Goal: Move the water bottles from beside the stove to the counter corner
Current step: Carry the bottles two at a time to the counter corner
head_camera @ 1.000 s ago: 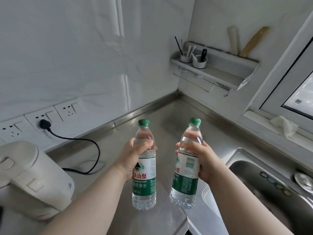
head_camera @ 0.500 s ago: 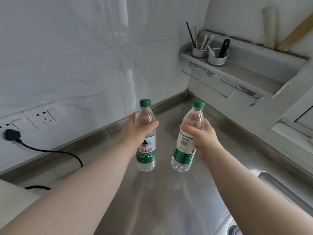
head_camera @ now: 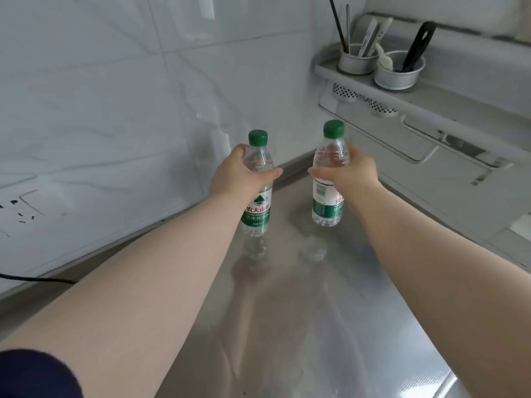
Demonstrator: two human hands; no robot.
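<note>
Two clear water bottles with green caps and green-and-white labels stand upright near the far corner of the steel counter (head_camera: 359, 297). My left hand (head_camera: 235, 175) grips the left bottle (head_camera: 257, 208) around its shoulder, just above the label. My right hand (head_camera: 350, 172) grips the right bottle (head_camera: 327, 202) the same way. The left bottle's base looks down on the counter, close to the wall; the right bottle's base is at or just above the surface, and I cannot tell which. The two bottles are about a hand's width apart.
A wall shelf (head_camera: 416, 110) at the upper right carries two metal cups (head_camera: 399, 73) holding utensils. White marble wall tiles meet at the corner behind the bottles. Wall sockets (head_camera: 17, 211) and a black cable (head_camera: 37, 279) are at the left.
Both arms have stretched farther toward the corner, carrying the bottles forward and down to counter level. The view has moved closer to the corner; the plug at the left has gone out of view.
</note>
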